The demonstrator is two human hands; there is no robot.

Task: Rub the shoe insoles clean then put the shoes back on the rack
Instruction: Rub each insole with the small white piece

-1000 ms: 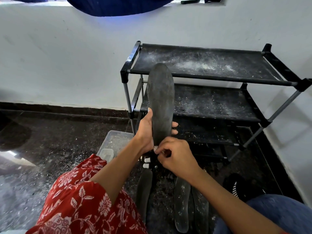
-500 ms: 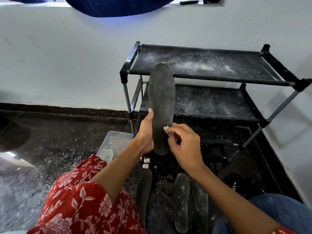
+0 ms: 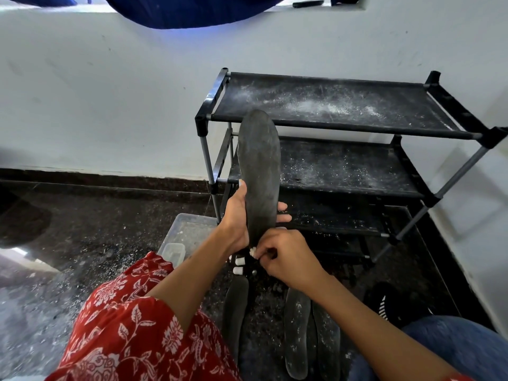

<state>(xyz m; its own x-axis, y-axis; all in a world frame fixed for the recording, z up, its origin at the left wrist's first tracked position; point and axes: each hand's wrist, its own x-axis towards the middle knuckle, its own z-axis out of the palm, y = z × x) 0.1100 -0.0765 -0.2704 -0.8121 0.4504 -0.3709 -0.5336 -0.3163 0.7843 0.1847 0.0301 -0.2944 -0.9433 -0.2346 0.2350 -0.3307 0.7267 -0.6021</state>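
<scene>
Gripped upright in the left hand (image 3: pixel 238 215), a dark insole (image 3: pixel 259 171) stands with its toe end up in front of the rack (image 3: pixel 341 149); the thumb lies along the left edge and the fingertips (image 3: pixel 283 213) wrap round from behind onto the right edge. Right hand (image 3: pixel 286 257), fingers curled, pinches a small white rubber (image 3: pixel 253 251) against the heel end of the insole, just below the left hand's hold. The insole thus extends upward and away from both hands, with most of its length above the grip and only the heel between the two hands.

Progress, judged from the scene: rubbing is under way and far from complete. Three more insoles (image 3: pixel 297 334) lie side by side on the dark floor (image 3: pixel 82 229) near the person's knees, flecked with white crumbs; whether they are finished cannot be told. All visible rack shelves hold no shoes and are dusted with white crumbs. One dark shoe with white stripes (image 3: pixel 384 306) sits on the floor at right, near the rack's foot. A clear plastic tray (image 3: pixel 189 229) and two small white pieces (image 3: pixel 238 265) lie on the floor just below the hands. Refitting insoles and returning shoes to the rack remain to be done.
</scene>
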